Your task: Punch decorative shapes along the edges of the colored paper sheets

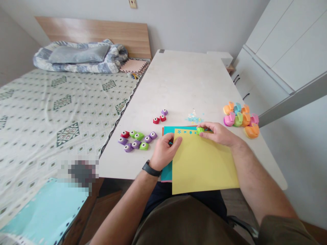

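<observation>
My left hand [165, 150] pinches the left edge of a yellow sheet of paper [204, 166], thumb on top. Along the sheet's top edge runs a short row of punched shapes, with blue showing through them. In my right hand [217, 134] is a small green craft punch [200, 130], held between thumb and fingers at that top edge, right of the cut shapes. Beneath the yellow sheet lies a teal sheet [167, 173], with a bit of red paper showing at its corner. Tiny punched paper pieces [194, 117] are scattered just beyond the sheet.
Several small purple, red and green punches [136, 144] sit left on the white table [189, 78], with three more [162, 118] farther back. Larger colourful punches [238, 119] cluster at the right. Left of the table is a bed [84, 98] bearing a light-blue punched sheet [48, 212].
</observation>
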{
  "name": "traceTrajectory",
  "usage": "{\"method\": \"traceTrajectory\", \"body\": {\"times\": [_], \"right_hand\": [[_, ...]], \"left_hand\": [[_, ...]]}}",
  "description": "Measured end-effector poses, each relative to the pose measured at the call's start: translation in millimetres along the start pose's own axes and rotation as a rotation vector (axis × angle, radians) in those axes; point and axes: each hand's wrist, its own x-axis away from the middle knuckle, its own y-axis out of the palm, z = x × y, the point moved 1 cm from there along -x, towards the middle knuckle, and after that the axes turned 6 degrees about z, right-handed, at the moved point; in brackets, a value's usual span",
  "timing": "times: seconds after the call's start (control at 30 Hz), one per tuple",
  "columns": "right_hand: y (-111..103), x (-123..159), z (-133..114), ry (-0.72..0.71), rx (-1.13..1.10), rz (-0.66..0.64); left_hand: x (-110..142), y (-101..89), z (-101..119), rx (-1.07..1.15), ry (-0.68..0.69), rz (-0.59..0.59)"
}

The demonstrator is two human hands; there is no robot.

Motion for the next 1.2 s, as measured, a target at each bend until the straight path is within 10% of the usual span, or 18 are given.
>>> {"method": "traceTrajectory", "body": {"times": [1.2], "right_hand": [[14.7,-2.7,1.9,-0.017,-0.017,0.073]], "left_hand": [[0.5,-0.1,1.9,-0.062,0.03,0.003]]}}
